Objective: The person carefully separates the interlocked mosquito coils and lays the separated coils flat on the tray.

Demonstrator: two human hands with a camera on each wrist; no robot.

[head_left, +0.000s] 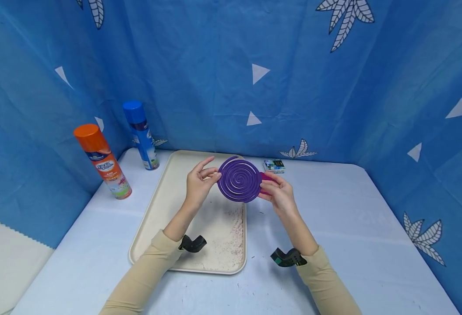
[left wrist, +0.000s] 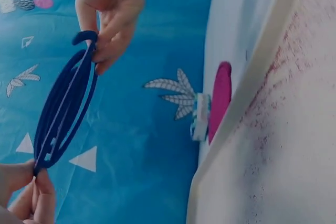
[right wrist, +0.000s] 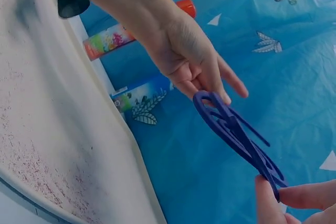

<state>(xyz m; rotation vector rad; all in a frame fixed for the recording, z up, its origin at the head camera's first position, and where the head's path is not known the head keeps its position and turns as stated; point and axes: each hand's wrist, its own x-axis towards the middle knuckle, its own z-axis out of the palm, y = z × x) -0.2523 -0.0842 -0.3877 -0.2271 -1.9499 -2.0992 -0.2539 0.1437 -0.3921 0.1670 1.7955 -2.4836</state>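
Note:
A purple mosquito coil (head_left: 239,180) is held up above the right edge of the tray, its spiral facing the head camera. My left hand (head_left: 200,181) pinches its left rim between thumb and fingers, and my right hand (head_left: 279,192) pinches the right rim. Both wrist views show the coil (left wrist: 65,103) nearly edge-on, with its rings slightly spread. Behind my right hand a magenta coil (head_left: 268,176) is partly hidden; the left wrist view shows this magenta coil (left wrist: 220,100) lying beyond the tray rim.
The beige tray (head_left: 183,210) bears reddish crumbs along its right side. A small printed box (head_left: 274,166) lies at the back of the table. An orange-capped spray can (head_left: 106,166) and a blue-capped can (head_left: 142,138) stand left. Blue curtain (head_left: 215,78) surrounds the table.

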